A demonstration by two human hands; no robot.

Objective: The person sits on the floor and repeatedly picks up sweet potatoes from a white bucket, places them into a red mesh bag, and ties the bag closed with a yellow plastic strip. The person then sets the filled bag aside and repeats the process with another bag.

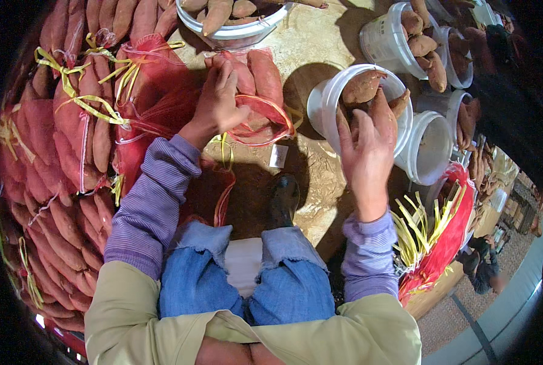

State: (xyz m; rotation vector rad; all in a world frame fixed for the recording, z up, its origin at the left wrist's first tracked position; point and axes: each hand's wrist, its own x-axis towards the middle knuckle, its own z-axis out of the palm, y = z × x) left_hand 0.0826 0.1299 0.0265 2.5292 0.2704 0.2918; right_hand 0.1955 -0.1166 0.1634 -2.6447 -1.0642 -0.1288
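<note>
My left hand (219,102) rests on the left side of a red mesh bag (264,80) that holds several sweet potatoes; its mouth with an orange rim faces me. Whether the fingers grip the mesh I cannot tell. My right hand (367,155) reaches over the near rim of a white plastic bucket (333,98), its fingers spread against the sweet potatoes (383,116) inside. The fingertips are partly hidden among them, so a firm hold does not show. A small white label (278,156) lies on the floor below the bag.
Filled red mesh bags (87,137) with yellow ties are stacked at left. A wide basin (235,34) of sweet potatoes stands ahead. More buckets (381,41) and an empty one (429,148) stand at right, above a bundle of red mesh bags (445,242). Another person (481,264) is far right.
</note>
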